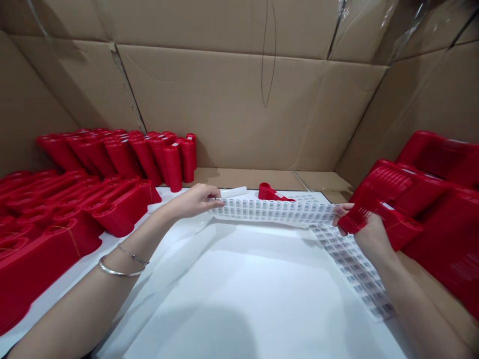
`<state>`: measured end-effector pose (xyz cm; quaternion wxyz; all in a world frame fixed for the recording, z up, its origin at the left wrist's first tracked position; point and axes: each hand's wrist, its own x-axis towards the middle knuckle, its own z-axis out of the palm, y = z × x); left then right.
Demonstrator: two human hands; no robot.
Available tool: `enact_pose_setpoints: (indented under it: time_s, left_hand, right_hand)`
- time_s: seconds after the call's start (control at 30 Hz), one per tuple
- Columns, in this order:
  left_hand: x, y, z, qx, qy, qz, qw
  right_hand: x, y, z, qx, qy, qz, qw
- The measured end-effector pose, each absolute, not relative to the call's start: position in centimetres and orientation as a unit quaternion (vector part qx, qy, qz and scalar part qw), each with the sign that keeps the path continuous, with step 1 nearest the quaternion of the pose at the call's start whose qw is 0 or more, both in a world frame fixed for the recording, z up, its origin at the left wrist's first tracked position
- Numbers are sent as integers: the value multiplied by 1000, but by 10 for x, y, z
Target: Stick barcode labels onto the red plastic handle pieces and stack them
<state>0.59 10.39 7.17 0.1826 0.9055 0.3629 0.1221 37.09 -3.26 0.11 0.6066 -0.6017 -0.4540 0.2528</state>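
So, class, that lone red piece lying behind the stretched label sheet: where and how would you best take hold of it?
Take the red piece by its rounded left end, probably from above. That end rises higher than the tapering part to its right, while the label sheet stretches across in front, so coming in low from the near side would likely hit the sheet.

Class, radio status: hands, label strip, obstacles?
Left hand pinching label strip. Right hand farther along it, gripping red pieces. Strip stretched between hands. Possible snag: labels beside right forearm.
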Motion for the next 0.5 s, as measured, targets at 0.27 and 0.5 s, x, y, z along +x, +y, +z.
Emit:
enact_pose_setpoints:
  time_s: [0.27,0.5]
  left_hand:
    - [-32,107,88,855,413,-93,301]
    - [-3,96,61,861,474,-39,181]
  right_hand:
    - [339,-33,-6,-612,-453,423,491]
    - [276,-32,-14,-618,-399,522,432]
